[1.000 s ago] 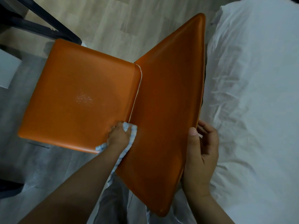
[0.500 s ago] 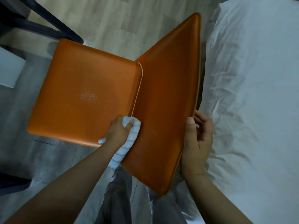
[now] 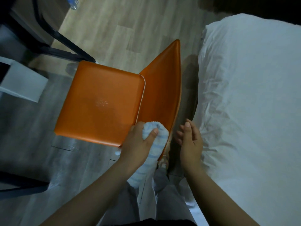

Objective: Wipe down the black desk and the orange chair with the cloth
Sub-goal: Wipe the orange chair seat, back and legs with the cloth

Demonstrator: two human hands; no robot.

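Cloth (image 3: 160,133) | left hand (image 3: 136,147) grips | right hand (image 3: 190,142) released chair (image 3: 101,101)

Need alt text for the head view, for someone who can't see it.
The left hand grips a bunched light-blue striped cloth at the glossy orange chair, where seat meets backrest. The right hand hangs open beside the backrest edge, holding nothing. A white-sheeted bed lies to the right.

White bed (image 3: 252,95) rt, wood floor (image 3: 114,26)
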